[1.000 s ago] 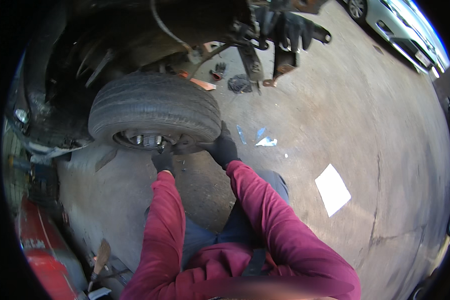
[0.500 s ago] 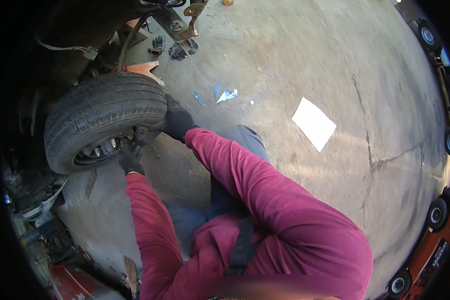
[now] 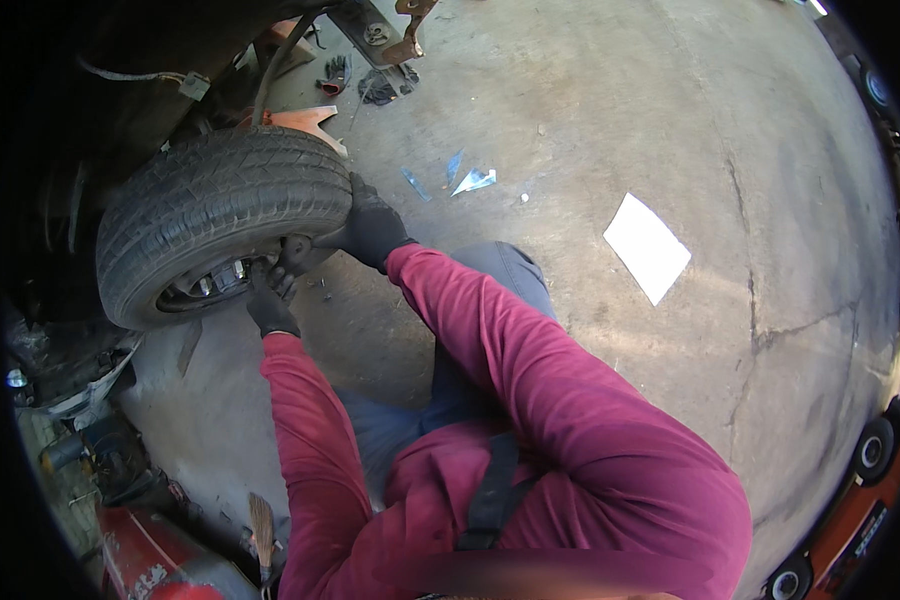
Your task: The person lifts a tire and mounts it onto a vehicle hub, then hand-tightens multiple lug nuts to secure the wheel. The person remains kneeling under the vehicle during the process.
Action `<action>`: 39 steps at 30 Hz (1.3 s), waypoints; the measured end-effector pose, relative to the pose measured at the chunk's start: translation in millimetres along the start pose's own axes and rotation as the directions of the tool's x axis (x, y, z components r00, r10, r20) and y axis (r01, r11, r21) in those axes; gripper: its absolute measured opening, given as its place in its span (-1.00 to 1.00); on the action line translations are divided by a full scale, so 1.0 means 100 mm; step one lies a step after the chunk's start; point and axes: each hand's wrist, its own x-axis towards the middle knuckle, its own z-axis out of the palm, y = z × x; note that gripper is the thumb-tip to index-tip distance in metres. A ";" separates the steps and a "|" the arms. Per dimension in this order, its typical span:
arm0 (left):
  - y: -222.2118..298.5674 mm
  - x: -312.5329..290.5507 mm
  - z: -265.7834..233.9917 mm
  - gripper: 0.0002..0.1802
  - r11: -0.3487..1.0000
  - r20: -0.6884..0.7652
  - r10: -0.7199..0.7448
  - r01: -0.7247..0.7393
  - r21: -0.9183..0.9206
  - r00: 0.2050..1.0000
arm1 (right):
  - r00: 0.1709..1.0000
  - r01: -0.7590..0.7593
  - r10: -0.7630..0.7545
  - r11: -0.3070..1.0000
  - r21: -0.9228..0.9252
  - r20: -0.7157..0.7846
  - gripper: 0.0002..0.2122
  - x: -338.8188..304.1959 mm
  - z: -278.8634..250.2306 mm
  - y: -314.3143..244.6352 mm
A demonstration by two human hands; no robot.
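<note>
A wheel with a black tire (image 3: 225,200) stands at the left, below the dark underside of a vehicle. My right hand (image 3: 375,225), in a black glove, is closed against the tire's right edge, with its fingers at the tread. My left hand (image 3: 270,302), also in a black glove, reaches up to the rim opening beside shiny metal parts (image 3: 225,278). Its fingers are curled, and what lies in them is hidden. Between both hands shows a dark grey rounded part (image 3: 298,252); its kind I cannot make out.
Orange metal stand (image 3: 310,122) behind the tire; black-and-red glove (image 3: 334,75) on the floor beyond. Blue scraps (image 3: 473,182) and a white sheet (image 3: 647,248) lie to the right. A brush (image 3: 261,525) and red metal part (image 3: 160,560) are at lower left. Vehicles (image 3: 865,510) line the far right.
The view has shifted a little, so the scene sits slightly further right and higher. Both hands stay at the wheel, with the left fingers slightly moved beside the rim opening.
</note>
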 end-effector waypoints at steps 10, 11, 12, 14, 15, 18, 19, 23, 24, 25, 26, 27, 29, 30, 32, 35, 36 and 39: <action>-0.05 0.00 0.02 -0.65 0.966 -0.147 0.242 -0.225 0.124 0.959 | 1.000 0.006 -0.006 0.999 0.044 0.008 0.27 -0.02 -0.07 -0.04; -0.05 -0.07 0.08 -0.64 0.944 -0.162 0.304 -0.274 0.184 0.939 | 1.000 0.008 -0.009 0.999 0.049 0.020 0.27 -0.02 -0.07 -0.04; -0.02 -0.12 0.13 -0.63 0.924 -0.216 0.336 -0.276 0.264 0.917 | 1.000 0.022 -0.023 0.998 0.052 0.013 0.27 -0.02 -0.08 -0.05; 0.05 -0.21 0.19 -0.60 0.964 -0.210 0.253 -0.226 0.144 0.945 | 1.000 0.016 -0.017 0.998 0.057 0.005 0.27 -0.01 -0.08 -0.05; 0.08 -0.23 0.18 -0.59 0.985 -0.228 0.161 -0.144 0.090 0.960 | 1.000 0.008 -0.008 0.999 0.053 0.007 0.27 -0.01 -0.07 -0.05; 0.15 -0.19 0.09 -0.58 0.985 -0.034 -0.142 0.138 -0.102 0.989 | 1.000 -0.013 0.012 0.999 0.047 0.020 0.27 -0.01 -0.05 -0.03; 0.14 -0.15 0.04 -0.56 0.981 0.017 -0.138 0.139 -0.133 0.990 | 1.000 -0.004 0.003 0.999 0.051 0.016 0.27 -0.01 -0.04 -0.03; 0.01 0.03 -0.03 -0.53 0.995 -0.007 0.102 -0.102 -0.016 0.995 | 1.000 0.017 -0.017 0.999 0.043 -0.006 0.28 -0.01 -0.03 -0.02; -0.04 0.04 -0.02 -0.52 0.972 -0.080 0.195 -0.182 0.148 0.978 | 1.000 0.010 -0.010 0.999 0.033 -0.002 0.28 -0.01 -0.03 -0.02; -0.07 0.02 0.01 -0.52 0.947 -0.122 0.282 -0.256 0.193 0.952 | 1.000 0.010 -0.010 0.999 0.039 0.000 0.28 -0.01 -0.03 -0.02; -0.09 0.00 0.04 -0.51 0.903 -0.143 0.362 -0.309 0.299 0.921 | 1.000 0.000 -0.001 0.999 0.043 0.008 0.27 -0.01 -0.03 -0.02; -0.10 -0.04 0.08 -0.51 0.855 -0.189 0.405 -0.297 0.424 0.895 | 1.000 -0.002 0.002 0.999 0.047 0.003 0.27 -0.01 -0.02 -0.01; -0.07 -0.11 0.16 -0.55 0.969 -0.212 0.222 -0.191 0.157 0.952 | 1.000 0.004 -0.004 0.999 0.037 0.001 0.27 0.00 -0.02 -0.01; -0.03 -0.14 0.18 -0.57 0.993 -0.197 0.116 -0.111 0.035 0.974 | 1.000 0.007 -0.007 0.999 0.033 0.002 0.27 0.00 -0.01 -0.01; 0.03 -0.18 0.14 -0.61 0.995 -0.092 -0.032 0.023 -0.099 0.995 | 1.000 0.012 -0.011 1.000 0.028 -0.008 0.27 0.00 -0.01 -0.01; 0.05 -0.12 0.05 -0.65 0.996 -0.055 -0.016 0.011 -0.086 0.998 | 1.000 0.005 -0.006 0.999 0.053 0.007 0.27 0.01 -0.01 -0.02; 0.03 -0.09 0.02 -0.67 0.998 -0.067 0.022 -0.026 -0.050 0.997 | 1.000 -0.002 0.002 0.998 0.060 0.007 0.26 0.01 -0.02 -0.02; -0.04 -0.01 0.01 -0.67 0.946 -0.086 0.230 -0.202 0.253 0.969 | 1.000 0.008 -0.008 1.000 0.030 0.005 0.26 0.00 -0.03 -0.03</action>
